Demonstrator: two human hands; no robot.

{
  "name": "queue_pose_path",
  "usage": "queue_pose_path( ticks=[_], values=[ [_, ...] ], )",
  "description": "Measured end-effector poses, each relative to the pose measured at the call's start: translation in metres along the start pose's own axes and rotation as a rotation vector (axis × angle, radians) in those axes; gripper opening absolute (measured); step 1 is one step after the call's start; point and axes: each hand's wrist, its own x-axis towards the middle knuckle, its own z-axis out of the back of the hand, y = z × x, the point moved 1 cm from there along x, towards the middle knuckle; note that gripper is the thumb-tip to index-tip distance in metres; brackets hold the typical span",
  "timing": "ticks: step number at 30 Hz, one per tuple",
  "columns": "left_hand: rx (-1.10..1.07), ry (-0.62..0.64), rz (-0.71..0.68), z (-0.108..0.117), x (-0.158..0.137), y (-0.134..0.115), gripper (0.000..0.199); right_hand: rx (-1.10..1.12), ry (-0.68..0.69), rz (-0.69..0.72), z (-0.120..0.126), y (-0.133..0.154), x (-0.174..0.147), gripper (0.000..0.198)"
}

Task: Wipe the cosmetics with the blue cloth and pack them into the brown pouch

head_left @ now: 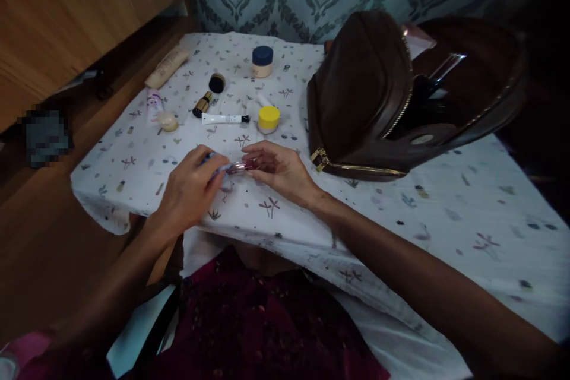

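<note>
My left hand (189, 185) is closed around a crumpled blue cloth (221, 168), mostly hidden by the fingers. The cloth meets one end of a slim, shiny pinkish cosmetic tube (239, 167). At the other end of that tube, the curled fingers of my right hand (285, 175) grip it. Just beyond the hands lie a white squeeze tube with a black cap (225, 119) and a small jar with a yellow lid (269, 120). A gold and black bottle (202, 105) rests behind the white tube.
A large brown cosmetic bag (360, 89) stands unzipped at the right, with items inside. Farther back are a navy-lidded jar (262, 62), a round black-topped pot (217, 83) and a beige tube (167, 68). A pink-white tube (154, 104) and cream-coloured pot (168, 122) lie left.
</note>
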Motion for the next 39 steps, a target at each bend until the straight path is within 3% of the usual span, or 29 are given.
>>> queue_pose_path(
  ticks=[4,14,18,22,25,29,34,39],
  values=[
    [-0.099,-0.024,0.123,0.005,-0.016,0.017,0.018,-0.025,0.027,0.028,0.0,0.001,0.0,0.02],
    [-0.334,-0.006,0.256,-0.005,-0.005,0.025,0.026,0.031,-0.026,-0.007,-0.001,0.002,0.003,0.029],
    [-0.392,0.027,0.215,-0.005,0.0,0.018,0.022,0.042,-0.054,-0.011,-0.004,0.008,0.005,0.034],
    [-0.381,-0.112,0.142,0.011,0.006,-0.001,0.018,0.048,-0.108,-0.008,-0.004,0.01,0.006,0.033],
    [-0.304,-0.198,-0.016,0.019,0.013,-0.02,0.016,0.047,-0.124,0.013,-0.002,0.012,0.006,0.028],
    [-0.122,-0.141,-0.225,0.01,0.022,-0.036,0.022,-0.111,-0.124,0.081,-0.001,0.016,0.003,0.015],
    [-0.013,-0.108,-0.118,0.006,0.032,-0.027,0.021,-0.146,-0.137,0.109,-0.003,0.016,0.0,0.014],
    [-0.108,-0.139,-0.027,0.015,0.031,-0.017,0.018,-0.126,-0.16,0.058,-0.001,0.013,0.001,0.025]
  ],
)
